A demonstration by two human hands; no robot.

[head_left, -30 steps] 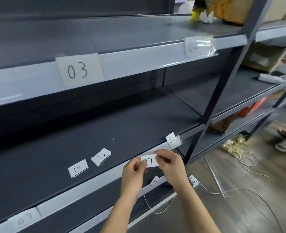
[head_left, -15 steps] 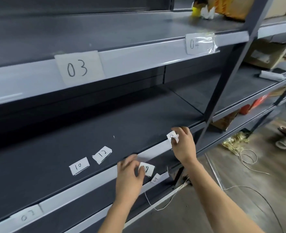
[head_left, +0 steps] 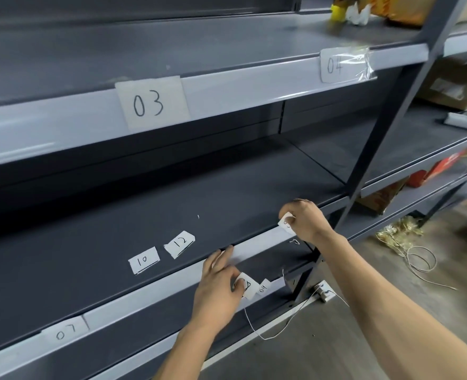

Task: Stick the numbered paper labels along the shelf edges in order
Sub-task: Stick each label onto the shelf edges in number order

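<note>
Left hand: our left hand [head_left: 218, 286] pinches a small white paper label with a handwritten number [head_left: 247, 285] between thumb and fingers, just below the pale grey front edge of the middle shelf [head_left: 144, 297]; the digits are partly hidden, so we cannot read them.
Lowest edge: a tiny white paper label marked 09 [head_left: 264, 288] sits on the pale edge strip just right of the label we hold.
Right hand: our right hand [head_left: 305, 220] is closed on another small white paper label [head_left: 286, 221] at the right end of the same front edge, near the dark grey metal upright [head_left: 391, 127]; its number is covered.
Middle edge, left end: a white paper label marked 07 [head_left: 65, 331] lies on the edge strip near the left corner.
Middle shelf surface: two loose white paper labels, one marked 10 [head_left: 144, 260] and one marked 12 [head_left: 179, 244], lie side by side near the front edge.
Upper edge: a large white paper label marked 03 [head_left: 151, 102] is on the pale grey front edge of the upper shelf [head_left: 240, 86], and a white paper label marked 04 under clear tape [head_left: 342, 64] is at its right end.
</note>
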